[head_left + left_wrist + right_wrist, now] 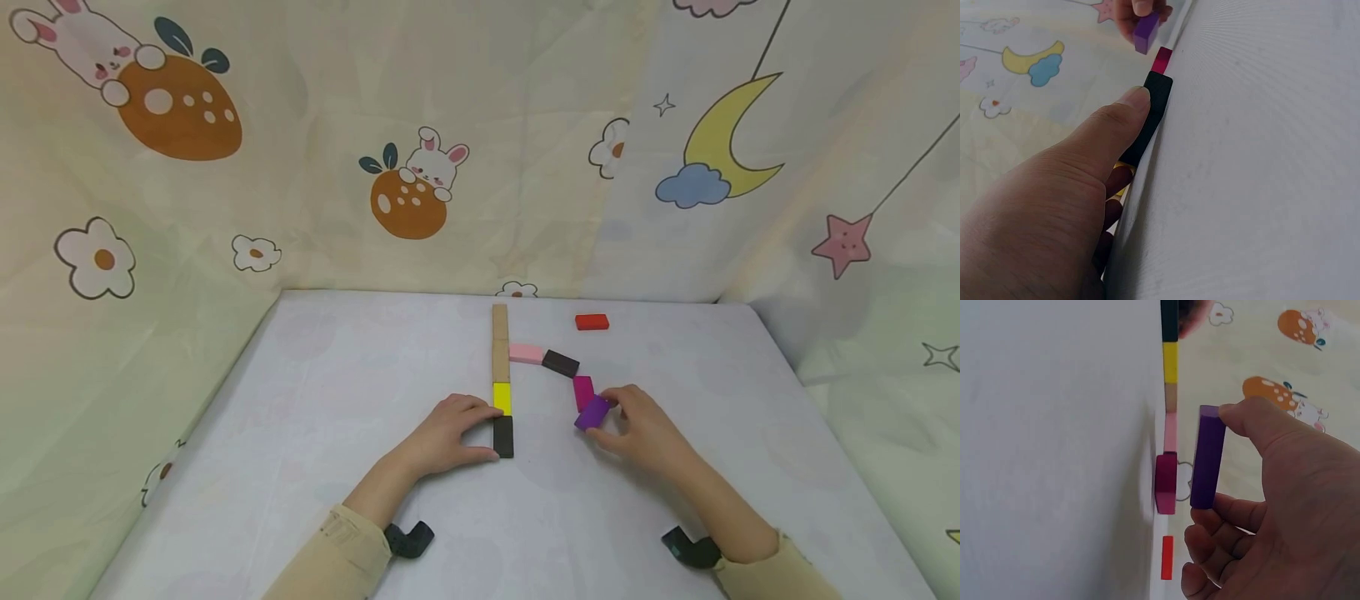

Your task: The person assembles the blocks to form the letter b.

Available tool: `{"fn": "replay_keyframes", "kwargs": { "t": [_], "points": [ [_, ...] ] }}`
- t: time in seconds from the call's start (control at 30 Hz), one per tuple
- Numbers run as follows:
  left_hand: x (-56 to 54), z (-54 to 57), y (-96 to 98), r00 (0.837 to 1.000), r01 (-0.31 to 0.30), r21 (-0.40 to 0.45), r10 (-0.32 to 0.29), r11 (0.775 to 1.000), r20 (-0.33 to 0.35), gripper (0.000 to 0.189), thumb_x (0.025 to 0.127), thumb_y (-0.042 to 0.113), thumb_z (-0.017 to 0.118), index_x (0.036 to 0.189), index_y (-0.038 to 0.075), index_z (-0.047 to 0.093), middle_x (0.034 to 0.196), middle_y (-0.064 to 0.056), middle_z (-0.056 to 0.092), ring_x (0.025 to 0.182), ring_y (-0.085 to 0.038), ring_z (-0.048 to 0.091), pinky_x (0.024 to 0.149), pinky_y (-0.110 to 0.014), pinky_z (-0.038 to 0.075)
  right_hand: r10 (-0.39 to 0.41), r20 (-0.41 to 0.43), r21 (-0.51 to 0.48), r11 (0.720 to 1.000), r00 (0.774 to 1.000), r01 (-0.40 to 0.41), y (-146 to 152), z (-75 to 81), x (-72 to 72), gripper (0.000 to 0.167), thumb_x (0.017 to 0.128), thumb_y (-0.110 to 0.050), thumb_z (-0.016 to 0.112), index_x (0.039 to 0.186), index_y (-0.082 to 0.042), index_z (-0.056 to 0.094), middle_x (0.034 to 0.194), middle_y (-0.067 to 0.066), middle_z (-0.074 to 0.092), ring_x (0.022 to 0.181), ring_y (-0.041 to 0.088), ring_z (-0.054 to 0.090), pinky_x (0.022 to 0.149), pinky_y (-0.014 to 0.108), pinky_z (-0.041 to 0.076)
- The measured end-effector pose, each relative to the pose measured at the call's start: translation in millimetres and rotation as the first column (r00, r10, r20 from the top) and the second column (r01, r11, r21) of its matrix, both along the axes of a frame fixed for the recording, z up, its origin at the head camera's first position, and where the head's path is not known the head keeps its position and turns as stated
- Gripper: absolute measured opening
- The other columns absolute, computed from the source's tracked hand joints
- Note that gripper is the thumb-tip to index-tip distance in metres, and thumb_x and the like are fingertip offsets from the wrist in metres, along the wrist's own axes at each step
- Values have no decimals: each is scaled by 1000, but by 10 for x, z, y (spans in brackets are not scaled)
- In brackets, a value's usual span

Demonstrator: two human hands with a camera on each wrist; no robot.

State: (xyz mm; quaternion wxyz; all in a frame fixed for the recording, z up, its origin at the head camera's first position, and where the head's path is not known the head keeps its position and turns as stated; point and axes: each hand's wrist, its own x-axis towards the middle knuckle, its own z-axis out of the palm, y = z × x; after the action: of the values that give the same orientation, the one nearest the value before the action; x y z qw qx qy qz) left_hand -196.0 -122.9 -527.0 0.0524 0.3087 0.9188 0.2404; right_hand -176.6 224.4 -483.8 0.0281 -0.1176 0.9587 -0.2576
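My left hand [450,433] holds the near black block [503,437] with its thumb at the near end and fingertips by the far end. That block ends a straight column, behind a yellow block [502,398] and two tan blocks [500,354]. A purple block [1208,459] is pinched lengthwise between thumb and fingers of my right hand [645,429], raised off the table. Close to it lies a magenta block [582,392]. From the column a pink block [526,353] and a second black block [561,363] lead toward the magenta one in a bent line.
A red block [592,322] lies apart near the back of the white table [360,358]. Printed cloth [322,200] hangs behind and at both sides. Dark curved pieces [411,540] stick out at both wrists beside the sleeves.
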Motion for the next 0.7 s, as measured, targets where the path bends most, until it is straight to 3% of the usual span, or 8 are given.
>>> {"fn": "replay_keyframes", "kwargs": {
  "t": [0.37,0.7],
  "points": [
    [11,13,-6,999,21,23,-20,1000,-42,62,84,57,71,138,31,55,131,9,57,127,-15,47,112,-39,38,43,-36,66,997,998,-40,-135,-15,129,63,77,-37,82,126,-4,58,114,6,62,94,16,56,82,36,54],
    [4,1,-5,999,21,26,-20,999,-37,63,83,58,71,138,31,55,131,9,56,127,-14,47,112,-38,38,6,-15,112,994,1000,-5,-237,-46,177,68,78,-42,81,129,-4,58,116,7,62,93,16,56,81,35,54]
  ]
}}
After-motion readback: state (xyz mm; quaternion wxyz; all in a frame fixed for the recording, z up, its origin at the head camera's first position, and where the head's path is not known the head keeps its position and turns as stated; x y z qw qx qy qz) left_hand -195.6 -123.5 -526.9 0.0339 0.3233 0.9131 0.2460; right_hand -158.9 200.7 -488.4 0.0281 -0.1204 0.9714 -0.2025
